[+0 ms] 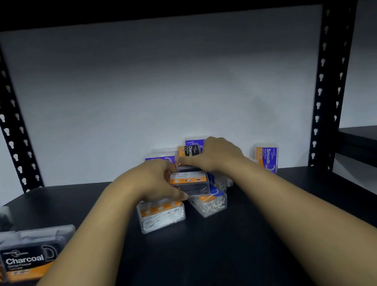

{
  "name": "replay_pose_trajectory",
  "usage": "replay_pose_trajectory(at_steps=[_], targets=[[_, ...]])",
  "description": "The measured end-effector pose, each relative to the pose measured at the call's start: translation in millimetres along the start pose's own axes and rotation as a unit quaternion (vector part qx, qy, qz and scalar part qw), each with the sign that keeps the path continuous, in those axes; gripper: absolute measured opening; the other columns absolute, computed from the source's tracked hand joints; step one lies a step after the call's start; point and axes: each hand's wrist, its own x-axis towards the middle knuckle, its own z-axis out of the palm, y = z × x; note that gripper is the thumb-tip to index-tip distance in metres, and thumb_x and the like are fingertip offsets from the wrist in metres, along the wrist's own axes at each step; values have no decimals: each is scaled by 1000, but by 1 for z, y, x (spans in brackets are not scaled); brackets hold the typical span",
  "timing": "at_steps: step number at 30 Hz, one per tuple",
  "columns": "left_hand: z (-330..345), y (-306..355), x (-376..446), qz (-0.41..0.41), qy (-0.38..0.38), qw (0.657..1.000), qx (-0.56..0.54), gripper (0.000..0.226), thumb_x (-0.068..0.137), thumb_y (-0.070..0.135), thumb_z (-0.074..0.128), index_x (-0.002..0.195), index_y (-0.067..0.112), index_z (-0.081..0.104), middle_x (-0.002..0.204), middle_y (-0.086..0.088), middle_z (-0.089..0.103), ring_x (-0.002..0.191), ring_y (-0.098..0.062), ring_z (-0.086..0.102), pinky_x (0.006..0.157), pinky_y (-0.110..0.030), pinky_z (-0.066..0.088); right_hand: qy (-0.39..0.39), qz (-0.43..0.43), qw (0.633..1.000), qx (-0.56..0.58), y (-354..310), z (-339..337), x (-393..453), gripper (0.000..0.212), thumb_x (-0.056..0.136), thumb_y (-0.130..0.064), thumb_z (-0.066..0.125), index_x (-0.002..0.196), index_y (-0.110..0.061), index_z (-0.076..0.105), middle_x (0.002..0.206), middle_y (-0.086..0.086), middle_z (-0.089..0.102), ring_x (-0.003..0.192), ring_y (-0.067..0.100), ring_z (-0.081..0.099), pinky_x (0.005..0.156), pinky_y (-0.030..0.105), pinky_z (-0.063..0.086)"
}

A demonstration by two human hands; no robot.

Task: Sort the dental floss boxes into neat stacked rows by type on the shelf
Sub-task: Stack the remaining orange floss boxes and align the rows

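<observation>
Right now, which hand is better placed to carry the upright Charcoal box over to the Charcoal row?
Left hand, probably: the Charcoal row lies on its side, and it already touches the upright Charcoal box.

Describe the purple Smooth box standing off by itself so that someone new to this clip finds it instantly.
Start at the black shelf and follow its back edge toward the right upright post. Against the white wall stands the Smooth box, upright on its end. Unlike the jumbled pile under both hands, it stands alone, purple and orange, its name reading sideways.

Jumbled pile [188,184] sat mid-shelf [216,244] at back; one box [267,156] stood upright right of it; Charcoal boxes [28,255] lay in rows front left
</observation>
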Motion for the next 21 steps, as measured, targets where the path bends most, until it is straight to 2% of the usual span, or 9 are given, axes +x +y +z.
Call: replay_pose_trajectory(at_steps=[4,6,7,9,12,15,18,21], targets=[[2,-7,2,12,4,1000,-28,71,68,50,87,130,30,58,112,15,63,100,-8,64,94,-28,51,-4,-4,996,93,5,3,2,55,63,-72,82,67,-22,59,73,-5,65,70,14,62,56,31,42],[3,-10,3,22,5,999,-40,66,67,49,89,124,31,61,108,16,64,95,-6,64,93,-29,52,2,-7,993,119,6,2,0,50,64,-60,88,75,-18,63,80,-3,69,75,15,64,62,36,51],[3,-10,4,26,6,999,-44,63,67,48,89,121,32,62,107,16,64,94,-5,64,93,-30,53,3,-12,991,130,7,1,-1,50,65,-55,90,81,-15,64,85,-2,69,78,15,64,71,40,53],[3,-12,5,34,8,998,-52,58,67,47,89,117,33,64,106,15,64,92,-4,65,91,-29,53,10,-21,987,158,11,1,-1,51,65,-48,92,90,-14,64,92,-4,68,85,14,64,80,41,55],[4,-18,10,47,4,997,-62,56,65,50,89,113,31,66,106,13,67,86,-4,65,78,-25,51,41,-26,979,197,17,-2,4,51,62,-49,93,93,-21,64,96,-2,68,90,16,68,70,31,52],[2,-20,11,55,19,995,-79,51,69,59,83,107,29,68,101,8,69,86,-9,65,78,-27,51,66,-25,973,220,25,-14,3,48,66,-47,92,98,-22,67,94,-2,69,85,12,66,62,24,45],[0,-20,12,57,51,990,-121,44,80,63,71,94,22,68,85,6,66,74,-12,60,67,-29,46,85,-26,973,212,34,-23,1,47,68,-47,91,101,-23,69,93,-3,70,84,11,66,65,25,49],[2,-19,15,41,73,987,-134,55,85,71,57,73,17,62,68,1,62,62,-16,57,66,-31,47,95,-23,976,195,40,-25,2,45,68,-47,91,102,-24,70,95,-2,71,84,13,67,65,28,50]])
